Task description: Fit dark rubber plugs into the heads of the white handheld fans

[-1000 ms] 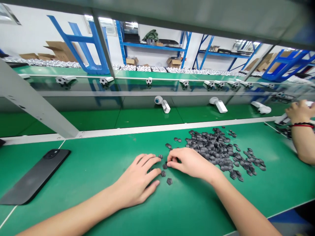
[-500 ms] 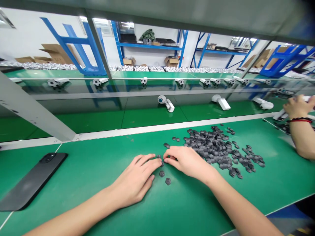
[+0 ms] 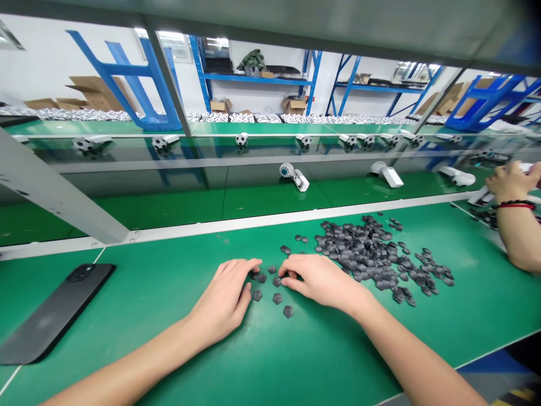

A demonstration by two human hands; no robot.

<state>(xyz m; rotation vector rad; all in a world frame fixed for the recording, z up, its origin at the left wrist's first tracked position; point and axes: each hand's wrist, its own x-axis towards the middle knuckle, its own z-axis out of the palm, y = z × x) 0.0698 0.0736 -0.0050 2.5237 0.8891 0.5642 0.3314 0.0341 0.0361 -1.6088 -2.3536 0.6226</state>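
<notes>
Surface: green tabletop [image 3: 338, 344] under a grey overhead shelf [image 3: 296, 25]; beyond it, a sunken green channel [image 3: 181, 203] and blue racking [image 3: 257, 79] against a white wall.

Right hand [image 3: 319, 276]: fingers curled, thumb and forefinger tips at the right edge of one small black pentagonal piece [image 3: 276, 281]. Whether they pinch it cannot be told. Left hand [image 3: 222, 299]: fingers bent, thumb apart from forefinger; two pieces overlap or nearly touch just under and right of the forefinger, another lies by the thumb tip.

Orientation: pieces lie flat, roughly as wide as long, no clear long axis; several show small dark marks on the upper face. Corner directions too small to read reliably.

Loose pieces between the hands: one beyond the right fingertips' piece, one nearer the wearer, and the nearest-lying piece [image 3: 288, 312] lower right, apart from both hands. Gaps of green separate most of them.

Outward: the large heap of black pieces [image 3: 363, 251] spreads right of and beyond the right hand, its far side near the white edge strip [image 3: 236, 225]. Green tabletop runs between left forearm and black phone [image 3: 54, 316], which slants at far left. Near table edge is at lower right. Another person's hand [image 3: 513, 183] at far right, on a white part.
</notes>
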